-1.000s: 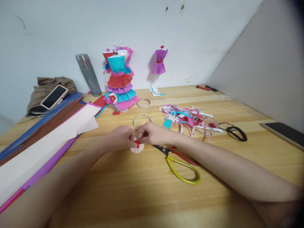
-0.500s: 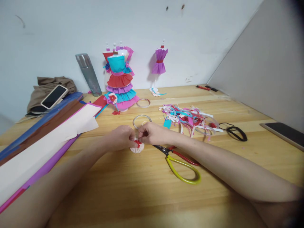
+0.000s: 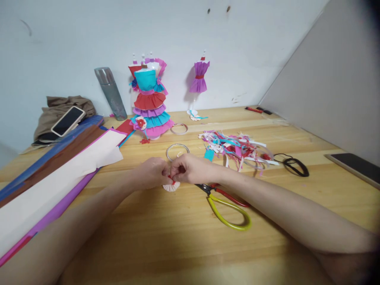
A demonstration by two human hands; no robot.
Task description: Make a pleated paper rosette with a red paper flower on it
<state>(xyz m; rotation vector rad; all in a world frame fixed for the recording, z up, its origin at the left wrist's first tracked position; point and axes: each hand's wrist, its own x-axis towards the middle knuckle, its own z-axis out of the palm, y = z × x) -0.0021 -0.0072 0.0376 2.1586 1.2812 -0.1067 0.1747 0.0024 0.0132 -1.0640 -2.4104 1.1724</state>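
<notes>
My left hand (image 3: 152, 173) is closed in a pinch on a small pleated paper rosette (image 3: 171, 187), white with a red centre. My right hand (image 3: 187, 169) is closed too, its fingertips pressed together over the red centre; whatever they pinch is hidden behind the fingers. The two hands meet at the rosette, low over the table. Just beyond them lies a roll of tape (image 3: 173, 146). Scissors (image 3: 228, 211) with one yellow and one red handle lie beside my right wrist, their blades partly under it.
Coloured paper sheets (image 3: 59, 186) lie on the left. Dress forms in ruffled paper (image 3: 150, 101) and a bottle (image 3: 111, 95) stand at the back, with a purple-dressed form (image 3: 200, 79) farther right. Paper scraps (image 3: 234, 146), a black cord loop (image 3: 297, 166) and a dark tablet-like slab (image 3: 359, 168) lie right.
My right hand has shifted slightly left over the rosette, covering more of its red centre. My left hand has hardly moved.
</notes>
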